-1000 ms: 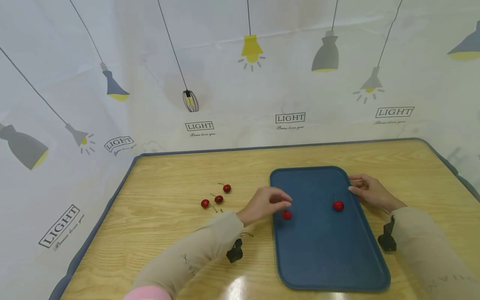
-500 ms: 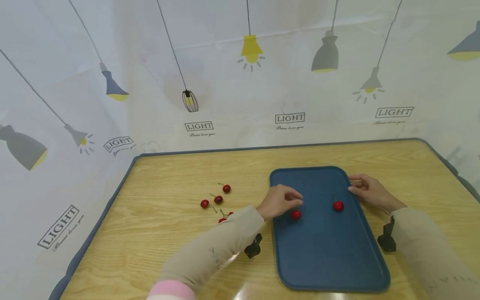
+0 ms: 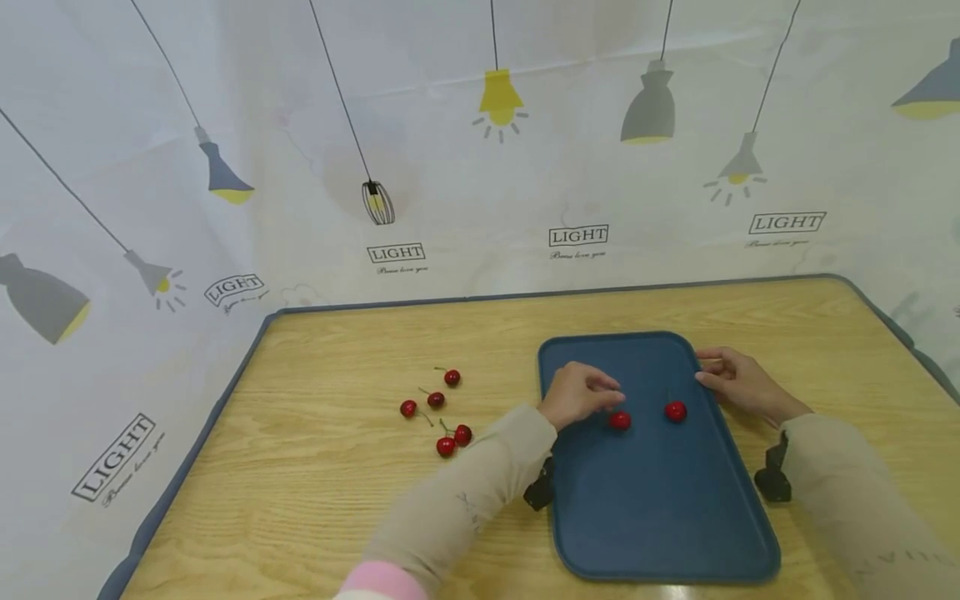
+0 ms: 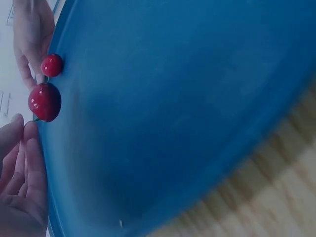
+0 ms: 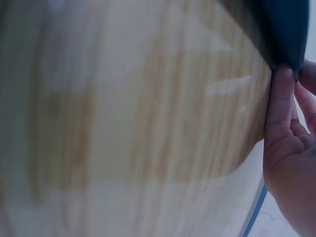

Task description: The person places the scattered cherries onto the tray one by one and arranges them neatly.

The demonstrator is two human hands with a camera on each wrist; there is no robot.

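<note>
My left hand point(image 3: 577, 393) is over the blue tray point(image 3: 660, 517), thumb and fingertips pinching the stem of a red cherry point(image 3: 619, 421). In the left wrist view that cherry point(image 4: 45, 102) hangs by its short green stem just beyond the fingertips point(image 4: 30, 129). A second cherry point(image 3: 676, 411) lies on the tray, to the right of the first. At the tray's right side, my right hand point(image 3: 738, 383) holds the rim between thumb and fingers, as the right wrist view shows at the tray edge point(image 5: 284, 29).
Several cherries with stems lie on the wooden table point(image 3: 322, 467) left of the tray, among them a close pair point(image 3: 446, 447) near the left sleeve. A pale printed sheet point(image 3: 465, 167) with lamp pictures rises behind the table.
My left hand has carried the cherry rightward over the tray, toward the one lying there. The moving sleeve has uncovered a pair of cherries on the table. My right hand stays put.
</note>
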